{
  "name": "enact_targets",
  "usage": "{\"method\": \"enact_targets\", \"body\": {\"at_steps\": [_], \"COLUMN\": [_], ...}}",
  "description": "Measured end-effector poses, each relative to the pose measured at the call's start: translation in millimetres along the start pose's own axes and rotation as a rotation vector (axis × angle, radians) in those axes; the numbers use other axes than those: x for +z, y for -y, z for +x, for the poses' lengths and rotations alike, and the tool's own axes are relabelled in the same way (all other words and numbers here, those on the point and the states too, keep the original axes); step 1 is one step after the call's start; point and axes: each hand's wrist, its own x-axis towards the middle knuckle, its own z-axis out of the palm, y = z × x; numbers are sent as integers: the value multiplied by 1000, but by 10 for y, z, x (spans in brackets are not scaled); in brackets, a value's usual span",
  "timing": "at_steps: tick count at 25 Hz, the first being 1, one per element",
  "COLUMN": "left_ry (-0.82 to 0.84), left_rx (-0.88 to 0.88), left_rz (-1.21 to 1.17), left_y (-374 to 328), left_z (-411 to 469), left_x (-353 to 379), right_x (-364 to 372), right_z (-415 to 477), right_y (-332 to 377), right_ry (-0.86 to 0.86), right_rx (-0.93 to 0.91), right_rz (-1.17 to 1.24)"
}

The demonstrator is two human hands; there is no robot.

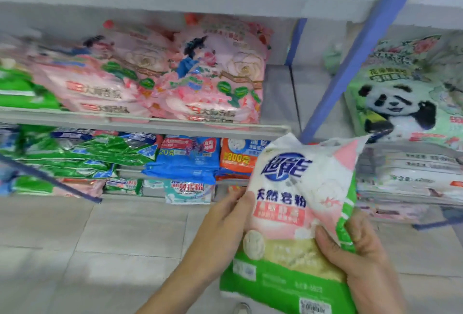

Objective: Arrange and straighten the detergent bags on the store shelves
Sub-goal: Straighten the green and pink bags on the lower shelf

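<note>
The white, pink and green detergent bag [295,213] hangs in the air before the lower shelf [175,124]. Its long axis is near upright, its printed face toward the camera and its crumpled top uppermost. The left hand [225,221] grips its left edge, and the right hand [358,251] clasps its lower right edge, thumb across the front.

Shop, metal shelves [155,123] stacked with detergent bags [200,80]

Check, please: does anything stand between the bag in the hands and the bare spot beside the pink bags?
Only the shelf's front edge, just above the held bag; the bag must rise over it. The blue post stands right of the bare spot, not across it.
</note>
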Motion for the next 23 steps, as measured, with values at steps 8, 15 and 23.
{"method": "enact_targets", "body": {"at_steps": [8,15,23], "left_ry": [36,-168,-308], "left_rx": [-170,78,251], "left_rz": [-372,-527,-388], "left_y": [72,162,-83], "left_z": [-348,-840,-922], "left_x": [-1718,-3151,-4329], "right_x": [1391,2996,4245], "right_z": [-111,-144,19], "right_y": [-591,-943,-1464], "right_ry": [241,414,419], "right_rx": [103,30,-61], "right_rz": [25,-292,-365]}}
